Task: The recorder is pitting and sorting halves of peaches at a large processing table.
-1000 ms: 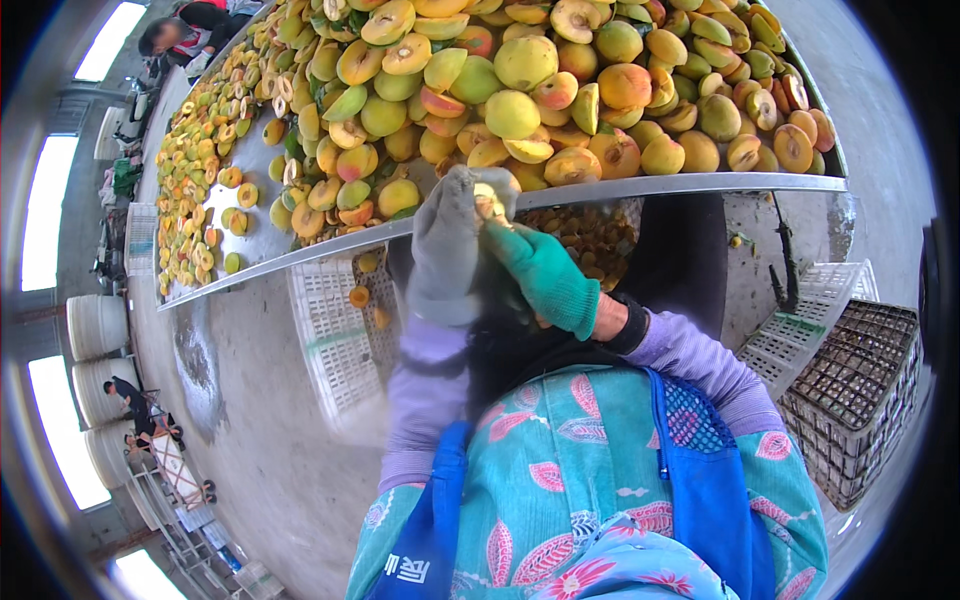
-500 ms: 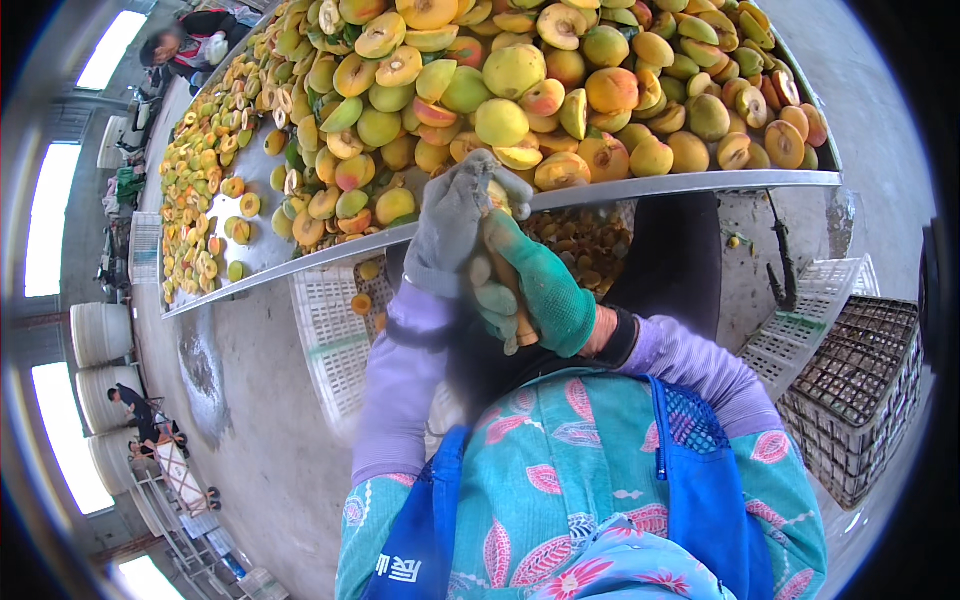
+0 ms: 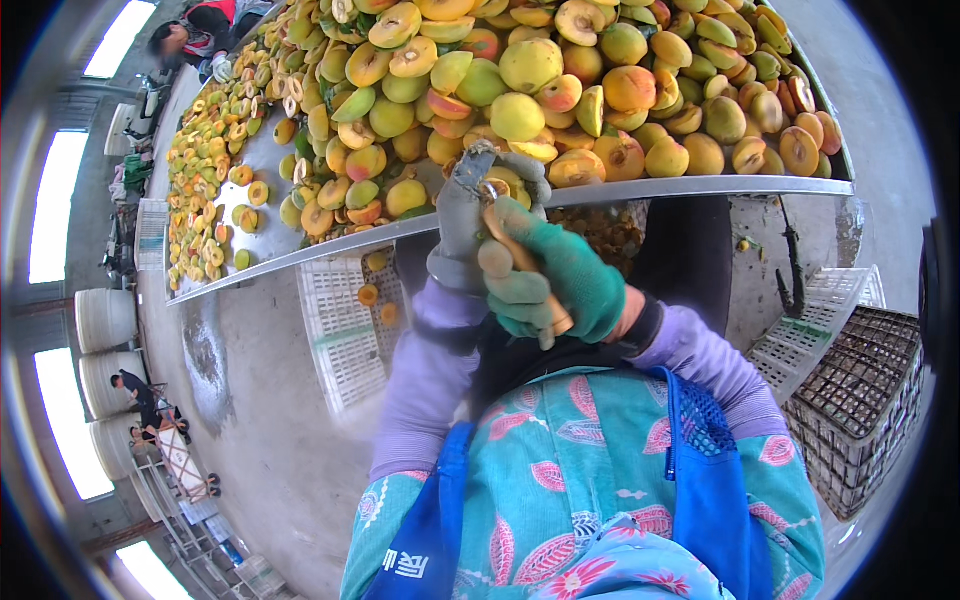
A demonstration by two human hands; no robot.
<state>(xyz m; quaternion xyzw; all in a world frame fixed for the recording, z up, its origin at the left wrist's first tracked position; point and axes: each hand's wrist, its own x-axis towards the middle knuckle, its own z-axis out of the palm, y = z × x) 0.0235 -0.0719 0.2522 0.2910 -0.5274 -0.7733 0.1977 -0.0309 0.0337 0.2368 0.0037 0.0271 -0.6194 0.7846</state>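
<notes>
My left hand (image 3: 461,228), in a grey glove, is closed around a yellow peach half (image 3: 513,184) just in front of the metal table's edge. In a green glove, my right hand (image 3: 565,272) grips a wooden-handled pitting tool (image 3: 520,258). Its metal end meets the cut face of the peach; fingers partly hide the tip. Beyond both hands, a heap of whole and halved peaches (image 3: 630,90) covers much of the metal table (image 3: 700,187).
Below the table, a white plastic crate (image 3: 340,330) holds a few peach pieces, beside a pile of scraps (image 3: 605,235). White and dark crates (image 3: 855,410) stand at right. Another person (image 3: 205,35) works at the table's far left; large white tubs (image 3: 105,320) line the left side.
Both hands have shifted slightly right, and the right hand has turned the tool's handle outward. The peach's cut face shows more now. The view has also shifted a little.
</notes>
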